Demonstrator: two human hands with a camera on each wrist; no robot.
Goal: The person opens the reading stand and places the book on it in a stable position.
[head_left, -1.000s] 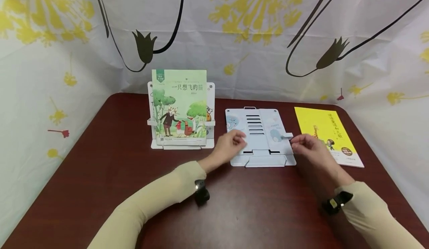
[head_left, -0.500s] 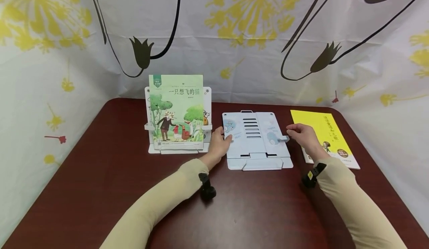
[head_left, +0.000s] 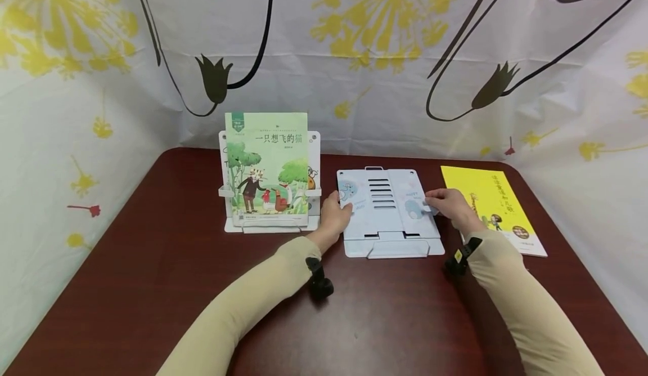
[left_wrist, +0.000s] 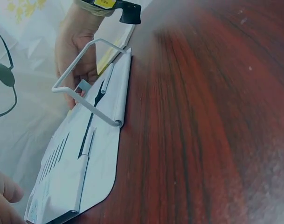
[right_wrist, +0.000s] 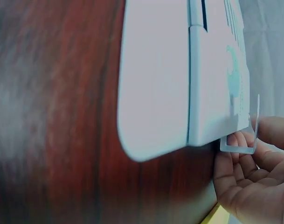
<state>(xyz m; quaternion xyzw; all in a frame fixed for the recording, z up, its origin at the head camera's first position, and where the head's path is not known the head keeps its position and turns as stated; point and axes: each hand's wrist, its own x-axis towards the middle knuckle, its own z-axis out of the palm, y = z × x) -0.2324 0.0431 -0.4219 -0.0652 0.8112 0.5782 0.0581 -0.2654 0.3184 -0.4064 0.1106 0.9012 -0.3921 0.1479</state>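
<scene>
A white folding book stand (head_left: 377,207) with slots and pale blue elephant prints lies flat on the table in the head view. My left hand (head_left: 335,218) holds its left edge, thumb on top; the fingers at the edge are partly hidden. At the right edge, my right hand (head_left: 453,207) pinches the small side clip (head_left: 429,209) of the stand. Up close in the right wrist view, the bent clip (right_wrist: 239,148) sits between the thumb and curled fingers (right_wrist: 244,168). A wire page holder (left_wrist: 86,98) rises from the stand's front in the left wrist view.
To the left, a green picture book (head_left: 268,168) leans upright on a second white stand (head_left: 315,156). A yellow book (head_left: 498,196) lies flat beyond my right hand. Behind the dark red table (head_left: 354,319) hangs a patterned white curtain (head_left: 283,72).
My left hand has moved from over the stand's front left to its left edge and now grips it. The right hand has come in from the right onto the clip. The view shifted slightly.
</scene>
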